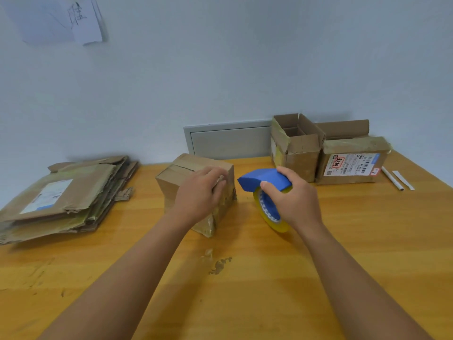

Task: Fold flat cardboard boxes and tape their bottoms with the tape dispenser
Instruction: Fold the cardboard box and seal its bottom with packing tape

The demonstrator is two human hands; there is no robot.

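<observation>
The left hand covers much of the top of the small cardboard box. The right hand hides part of the tape dispenser. The stack of flat boxes runs off the left edge. The shipping label has print too small to read. The paper on the wall is cut off at the top.

Three folded boxes, one stack of flat cardboard, one tape dispenser, two hands.
</observation>
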